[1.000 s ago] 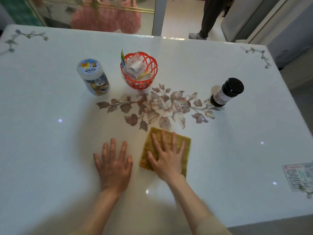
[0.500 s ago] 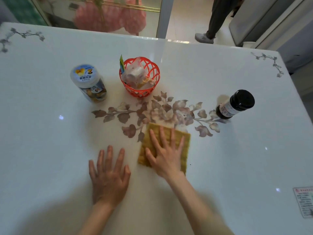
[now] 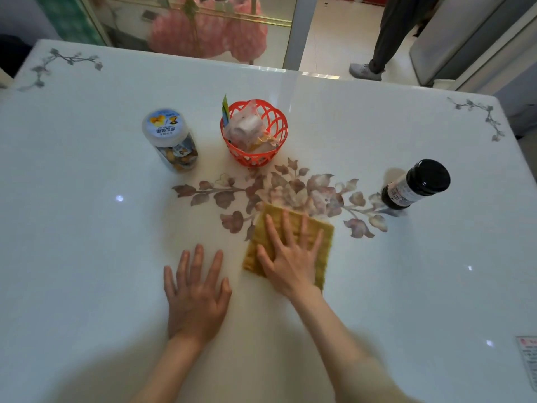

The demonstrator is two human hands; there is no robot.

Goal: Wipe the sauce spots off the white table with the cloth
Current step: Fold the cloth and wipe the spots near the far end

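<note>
Left hand (image 3: 197, 295) spread flat, palm down on the bare table (image 3: 72, 257); right hand (image 3: 290, 257) splayed, pressing the yellow cloth (image 3: 325, 245) against the flower print's near edge. Mid-wipe, by the look of it. No sauce spots discernible, possibly hidden under cloth or blur. Next: firm pressure, sweep onward.

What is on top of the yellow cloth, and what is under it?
The right hand lies flat on the cloth. Its far edge overlaps the floral print; whatever lies beneath on the table is hidden.
</note>
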